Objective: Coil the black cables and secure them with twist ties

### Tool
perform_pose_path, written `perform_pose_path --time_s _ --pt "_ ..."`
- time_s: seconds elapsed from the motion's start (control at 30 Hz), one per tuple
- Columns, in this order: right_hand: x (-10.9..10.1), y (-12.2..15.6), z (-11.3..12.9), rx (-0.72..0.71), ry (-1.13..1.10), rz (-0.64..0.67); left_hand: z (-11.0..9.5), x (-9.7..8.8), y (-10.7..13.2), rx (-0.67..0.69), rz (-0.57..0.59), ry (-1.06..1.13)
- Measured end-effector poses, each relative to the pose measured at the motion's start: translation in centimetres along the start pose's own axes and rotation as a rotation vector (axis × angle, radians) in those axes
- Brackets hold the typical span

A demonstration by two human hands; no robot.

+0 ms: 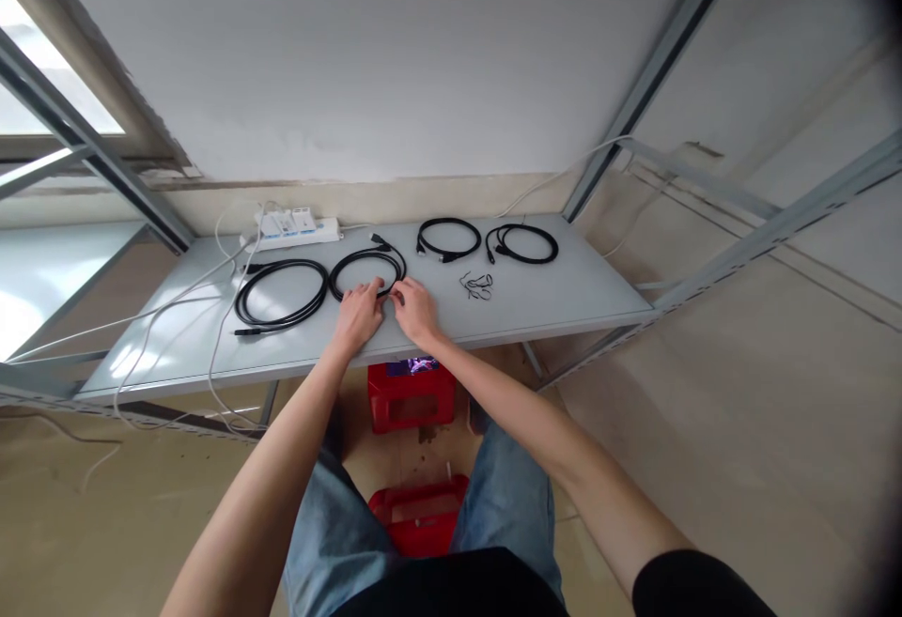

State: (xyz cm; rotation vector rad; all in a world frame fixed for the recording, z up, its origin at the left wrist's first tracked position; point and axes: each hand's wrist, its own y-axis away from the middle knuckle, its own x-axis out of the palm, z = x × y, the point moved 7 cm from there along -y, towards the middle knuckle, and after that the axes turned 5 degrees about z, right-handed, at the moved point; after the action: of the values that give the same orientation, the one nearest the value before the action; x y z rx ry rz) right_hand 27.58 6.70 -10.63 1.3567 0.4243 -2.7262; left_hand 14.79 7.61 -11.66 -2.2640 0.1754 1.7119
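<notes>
Bare forearms (282, 476) converge on round black cable coil (366, 256) on grey metal shelf (564, 298). Left hand (359, 315) and right hand (415, 309) touch its near rim, equally close; fingers curled, grip unclear.

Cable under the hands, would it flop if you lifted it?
Probably floppy: the cable is thin and lies in a loose coil, so it would likely sag and unwind. Probably light too. It lies flat on the shelf, so it shouldn't roll.

Grey metal shelf (564, 302), glossy. Lying on it: white power strip (292, 229) back left, white cords (176, 298) trailing left, four coiled black cables (282, 322) in a row, small wire ties (477, 285) right of centre.
</notes>
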Motion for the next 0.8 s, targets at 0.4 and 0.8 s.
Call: perform_pose_path --time_s 0.4,0.8 --pt "0.2 -0.5 -2.2 0.032 -0.404 -0.119 -0.4 0.1 0.1 0.035 0.034 -0.078" --pt "-2.1 0.9 -2.8 -0.029 -0.604 -0.414 -0.3 0.0 0.1 0.024 0.021 -0.083"
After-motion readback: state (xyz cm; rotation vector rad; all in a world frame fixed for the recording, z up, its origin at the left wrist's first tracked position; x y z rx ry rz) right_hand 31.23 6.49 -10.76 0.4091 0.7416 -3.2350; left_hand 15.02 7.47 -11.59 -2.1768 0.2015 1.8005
